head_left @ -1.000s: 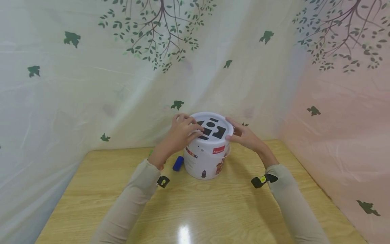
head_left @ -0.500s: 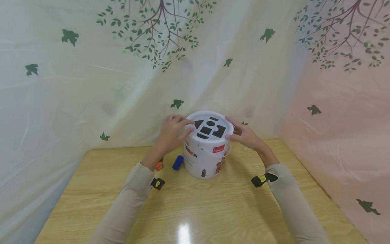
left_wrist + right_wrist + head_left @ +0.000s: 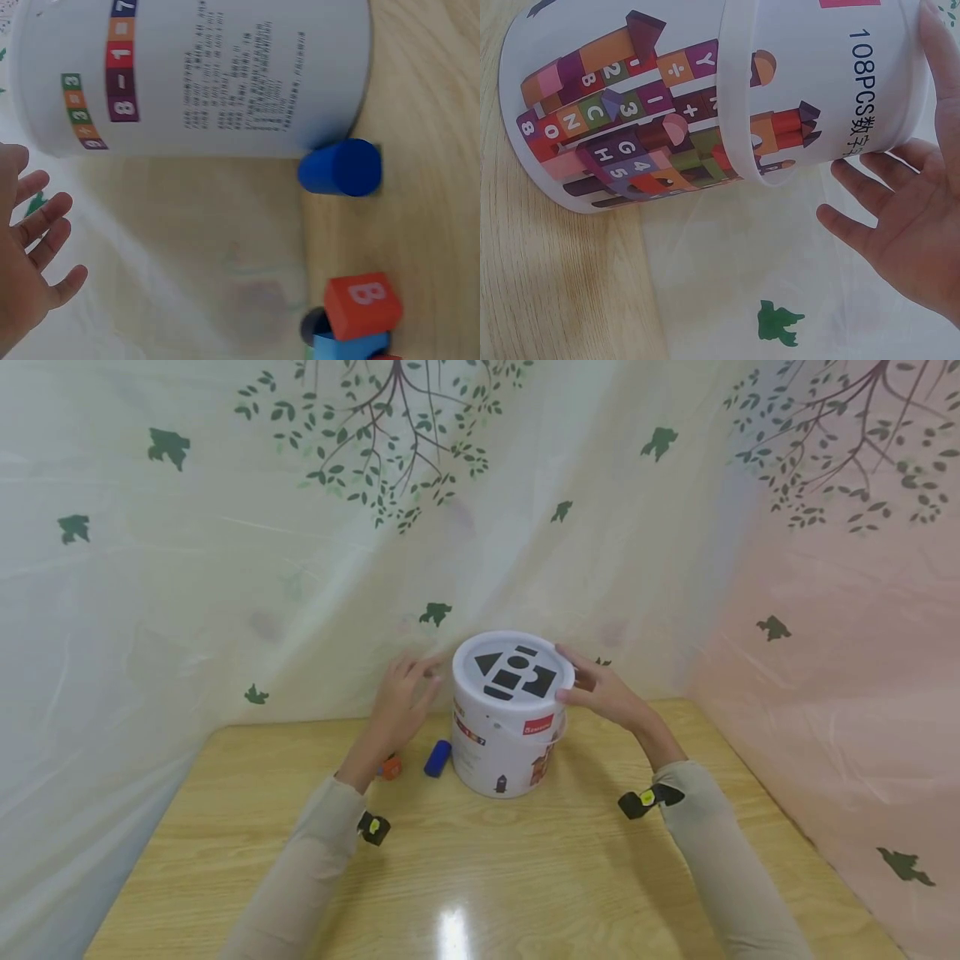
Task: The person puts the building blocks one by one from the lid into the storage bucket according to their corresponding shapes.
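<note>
Your left hand point(image 3: 402, 703) has just come away from the lid point(image 3: 474, 683): a second ago its fingers lay over the dark shapes, half a second ago they were at the rim, and now they stand apart from the bucket point(image 3: 495, 747), off its left side. You carry nothing in that hand; the left wrist view shows the fingers loose and spread, with only air between them. Your right hand point(image 3: 606, 693) keeps its place at the opposite side of the lid, thumb and fingers set wide against the rim, touching rather than clenched. The bucket itself stays upright on the bench point(image 3: 487, 877), near its far edge, with the lid seated on top and the triangle and square now fully uncovered. For the work, this seems to mean that your left side is free while your right hand alone steadies the bucket. As your left arm shifts outward, the orange block point(image 3: 392, 767) shows more fully beside your wrist, and a light blue block point(image 3: 349, 346) lies against it in the left wrist view. The blue block point(image 3: 438, 759) lies just beside the bucket's base, where it was; you have neither block in your fingers.
</note>
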Action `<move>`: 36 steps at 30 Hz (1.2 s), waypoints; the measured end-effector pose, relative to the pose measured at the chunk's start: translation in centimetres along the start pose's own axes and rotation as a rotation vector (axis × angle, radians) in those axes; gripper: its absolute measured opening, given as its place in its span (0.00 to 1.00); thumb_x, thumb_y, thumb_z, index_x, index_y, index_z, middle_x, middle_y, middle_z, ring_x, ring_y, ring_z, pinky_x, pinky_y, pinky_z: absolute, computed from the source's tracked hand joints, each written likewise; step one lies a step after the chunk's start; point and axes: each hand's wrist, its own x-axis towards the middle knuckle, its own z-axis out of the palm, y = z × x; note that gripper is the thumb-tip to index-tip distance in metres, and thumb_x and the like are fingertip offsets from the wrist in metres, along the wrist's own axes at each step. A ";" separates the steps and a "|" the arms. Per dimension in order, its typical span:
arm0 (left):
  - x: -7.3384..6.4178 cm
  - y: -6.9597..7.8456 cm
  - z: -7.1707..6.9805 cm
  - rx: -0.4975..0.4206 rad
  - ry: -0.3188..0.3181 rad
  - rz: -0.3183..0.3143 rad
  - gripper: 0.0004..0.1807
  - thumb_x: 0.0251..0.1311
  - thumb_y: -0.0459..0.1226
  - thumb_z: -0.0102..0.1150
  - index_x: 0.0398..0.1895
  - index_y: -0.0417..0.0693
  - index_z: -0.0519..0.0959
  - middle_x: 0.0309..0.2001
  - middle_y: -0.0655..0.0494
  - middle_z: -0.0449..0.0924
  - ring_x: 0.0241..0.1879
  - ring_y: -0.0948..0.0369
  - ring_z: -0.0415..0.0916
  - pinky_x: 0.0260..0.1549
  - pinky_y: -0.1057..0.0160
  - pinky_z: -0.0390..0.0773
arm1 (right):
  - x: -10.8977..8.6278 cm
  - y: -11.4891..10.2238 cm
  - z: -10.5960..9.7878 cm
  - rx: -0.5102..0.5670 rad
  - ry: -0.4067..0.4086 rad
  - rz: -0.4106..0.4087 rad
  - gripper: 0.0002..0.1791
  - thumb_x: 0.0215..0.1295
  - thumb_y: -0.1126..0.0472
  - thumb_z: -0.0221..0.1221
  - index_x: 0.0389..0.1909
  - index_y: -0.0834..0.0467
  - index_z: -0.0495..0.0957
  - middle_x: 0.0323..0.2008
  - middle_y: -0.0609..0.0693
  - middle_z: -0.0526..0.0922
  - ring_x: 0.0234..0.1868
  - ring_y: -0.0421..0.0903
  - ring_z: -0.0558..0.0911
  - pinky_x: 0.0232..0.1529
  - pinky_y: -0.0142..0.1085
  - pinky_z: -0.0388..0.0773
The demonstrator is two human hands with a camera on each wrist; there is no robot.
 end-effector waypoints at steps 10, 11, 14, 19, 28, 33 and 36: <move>-2.0 -3.2 1.6 0.043 -0.090 -0.051 0.22 0.76 0.43 0.52 0.66 0.42 0.75 0.50 0.43 0.80 0.55 0.45 0.71 0.58 0.43 0.70 | 0.0 0.1 0.0 -0.006 0.004 -0.002 0.48 0.69 0.53 0.64 0.82 0.45 0.46 0.82 0.49 0.52 0.78 0.61 0.61 0.71 0.59 0.65; -2.2 -3.5 1.8 0.055 -0.100 -0.051 0.22 0.76 0.43 0.52 0.66 0.42 0.75 0.50 0.43 0.81 0.55 0.45 0.71 0.59 0.43 0.70 | -0.1 0.0 0.0 -0.006 0.005 0.001 0.48 0.69 0.53 0.64 0.82 0.45 0.47 0.82 0.49 0.52 0.78 0.61 0.61 0.71 0.59 0.65; -2.8 -4.2 2.3 0.100 -0.133 -0.037 0.22 0.75 0.43 0.53 0.64 0.41 0.76 0.50 0.42 0.81 0.56 0.44 0.72 0.61 0.42 0.68 | -0.1 0.1 0.0 -0.008 0.005 0.011 0.48 0.69 0.52 0.64 0.82 0.44 0.46 0.82 0.49 0.52 0.78 0.61 0.61 0.71 0.59 0.65; -3.6 -4.8 2.9 0.151 -0.219 -0.067 0.23 0.75 0.45 0.53 0.66 0.43 0.75 0.54 0.43 0.80 0.58 0.45 0.70 0.60 0.42 0.70 | -0.1 0.1 0.1 -0.006 0.003 0.013 0.48 0.69 0.52 0.64 0.82 0.45 0.46 0.82 0.49 0.52 0.78 0.61 0.61 0.71 0.59 0.65; -4.6 -5.3 4.1 0.260 -0.341 -0.098 0.24 0.73 0.49 0.55 0.67 0.48 0.74 0.64 0.41 0.74 0.67 0.40 0.65 0.68 0.33 0.61 | -0.1 0.1 0.1 0.001 0.002 -0.003 0.48 0.70 0.53 0.64 0.83 0.46 0.45 0.82 0.49 0.51 0.78 0.61 0.61 0.71 0.58 0.65; -4.8 -5.5 4.8 0.329 -0.388 -0.094 0.25 0.71 0.50 0.57 0.66 0.50 0.74 0.65 0.41 0.74 0.69 0.41 0.64 0.67 0.32 0.62 | -0.1 0.1 0.1 0.004 0.002 -0.003 0.49 0.69 0.53 0.64 0.83 0.47 0.45 0.82 0.50 0.51 0.78 0.61 0.62 0.71 0.58 0.66; -4.9 -5.5 5.1 0.375 -0.425 -0.093 0.26 0.71 0.52 0.58 0.66 0.50 0.74 0.65 0.41 0.74 0.69 0.41 0.64 0.68 0.34 0.61 | -0.1 0.1 0.1 0.001 0.003 -0.004 0.48 0.69 0.53 0.64 0.82 0.46 0.46 0.82 0.50 0.52 0.78 0.61 0.62 0.70 0.58 0.66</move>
